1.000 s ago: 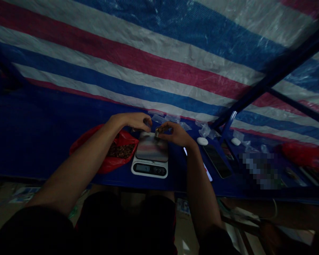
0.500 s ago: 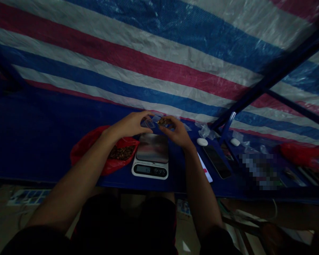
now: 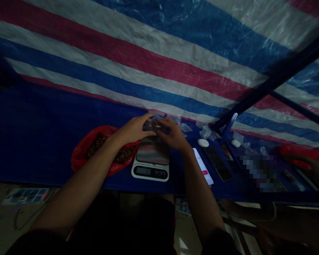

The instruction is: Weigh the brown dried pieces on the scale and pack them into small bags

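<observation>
My left hand [image 3: 133, 130] and my right hand [image 3: 172, 134] meet above the far edge of a digital kitchen scale [image 3: 152, 153]. Between them, a small transparent plastic bag [image 3: 150, 124] is pinched in my left fingers, and my right fingertips grip its upper part. Brown pieces [image 3: 152, 125] show inside it, partly hidden by my fingers. Left of the scale, my left forearm crosses a red plastic bag [image 3: 81, 156] holding a heap of similar brown pieces [image 3: 97, 141].
Loose transparent bags [image 3: 206, 131] lie behind the scale on the blue table cover [image 3: 42, 148]. To the right are a white card [image 3: 202, 166], a phone [image 3: 218, 163] and a white oval object [image 3: 203, 142]. Another person's hand [image 3: 308, 166] rests at far right, near red plastic.
My hands have closed together, and my right hand has moved left to the small bag. The other person's hand has appeared at far right, and more brown pieces show in the red bag.
</observation>
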`<state>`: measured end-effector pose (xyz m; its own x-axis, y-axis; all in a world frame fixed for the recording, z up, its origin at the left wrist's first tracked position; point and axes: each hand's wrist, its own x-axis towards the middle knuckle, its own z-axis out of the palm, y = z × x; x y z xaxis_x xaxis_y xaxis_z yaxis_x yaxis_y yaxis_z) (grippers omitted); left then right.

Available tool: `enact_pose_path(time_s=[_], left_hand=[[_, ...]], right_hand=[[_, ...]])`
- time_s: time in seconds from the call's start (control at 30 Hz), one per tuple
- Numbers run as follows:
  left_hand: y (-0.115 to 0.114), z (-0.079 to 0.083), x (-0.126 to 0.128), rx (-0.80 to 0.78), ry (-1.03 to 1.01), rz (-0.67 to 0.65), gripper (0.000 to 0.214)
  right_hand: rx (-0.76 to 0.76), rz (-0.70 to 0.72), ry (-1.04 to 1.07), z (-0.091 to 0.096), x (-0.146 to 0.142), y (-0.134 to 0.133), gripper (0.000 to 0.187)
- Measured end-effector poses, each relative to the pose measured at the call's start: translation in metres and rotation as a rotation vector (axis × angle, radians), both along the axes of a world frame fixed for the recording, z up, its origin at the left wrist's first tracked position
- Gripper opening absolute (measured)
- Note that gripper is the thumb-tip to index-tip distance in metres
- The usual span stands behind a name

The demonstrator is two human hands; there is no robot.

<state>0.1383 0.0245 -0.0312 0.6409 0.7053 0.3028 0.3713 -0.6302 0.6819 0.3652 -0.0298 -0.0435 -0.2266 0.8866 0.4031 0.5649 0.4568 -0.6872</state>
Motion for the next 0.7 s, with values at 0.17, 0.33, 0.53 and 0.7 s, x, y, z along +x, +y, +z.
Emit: enact_pose_path(time_s=[0.17,0.33,0.53,0.7], left_hand=[[0.0,-0.002,-0.002,0.008,-0.006,0.01,0.072],[0.001,-0.005,-0.003,-0.001,-0.02,0.037,0.072],[0.001,-0.007,-0.004,0.021,-0.067,0.041,0.069],[-0.001,-0.005,-0.003,0.024,-0.1,0.053,0.069]], right_hand=[[0.004,-0.03,0.003,0.004,-0.006,-0.003,0.041],[-0.004,0.011,0.058,0.009,-0.01,-0.006,0.034],[-0.028,-0.047,0.166,0.005,-0.014,-0.004,0.044],[-0.04,-0.081,0.248,0.002,-0.019,-0.002,0.046]])
